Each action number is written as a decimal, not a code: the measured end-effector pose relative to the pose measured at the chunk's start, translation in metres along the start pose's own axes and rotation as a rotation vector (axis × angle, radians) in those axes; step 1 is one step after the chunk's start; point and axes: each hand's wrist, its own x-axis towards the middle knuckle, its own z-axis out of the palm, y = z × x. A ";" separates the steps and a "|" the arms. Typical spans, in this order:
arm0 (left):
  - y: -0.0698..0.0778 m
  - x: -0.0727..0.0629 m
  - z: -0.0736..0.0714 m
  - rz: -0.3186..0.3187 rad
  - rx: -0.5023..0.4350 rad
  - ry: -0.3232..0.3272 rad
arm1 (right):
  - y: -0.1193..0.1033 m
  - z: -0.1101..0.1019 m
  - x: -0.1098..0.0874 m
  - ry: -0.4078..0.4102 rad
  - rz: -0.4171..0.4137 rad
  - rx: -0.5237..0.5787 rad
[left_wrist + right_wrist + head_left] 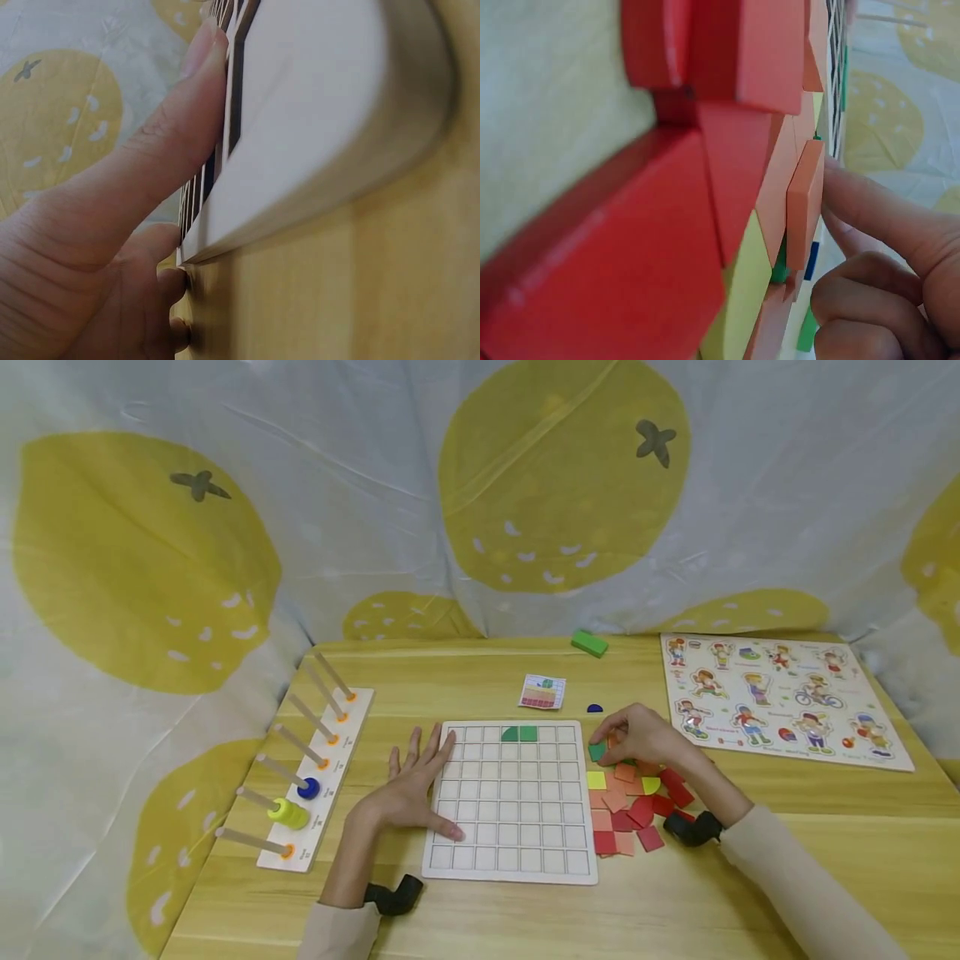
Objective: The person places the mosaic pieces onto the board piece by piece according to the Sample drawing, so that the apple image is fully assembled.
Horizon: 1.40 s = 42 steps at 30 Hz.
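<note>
A white grid board point(510, 872) lies in front of me with two green pieces, a quarter-round tile point(511, 735) and a square tile point(528, 733), in its top row. My left hand point(405, 789) rests spread along the board's left side, thumb on the grid; the left wrist view shows the thumb point(161, 139) against the edge. Right of the board, my right hand point(641, 735) pinches a green tile point(597, 751) between thumb and index finger, beside the pile of coloured tiles point(617, 800). In the right wrist view an orange tile point(805, 202) partly hides the fingertips.
A pattern card point(542, 692) lies behind the board, with a blue half-round tile point(595, 708) and a green block point(589, 643) nearby. On the left stands a peg rack point(352, 718) with yellow and blue rings. A picture puzzle board point(780, 697) occupies the back right.
</note>
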 end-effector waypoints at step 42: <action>0.001 0.000 0.000 0.002 0.002 0.006 | -0.026 0.010 0.017 -0.002 -0.173 -0.019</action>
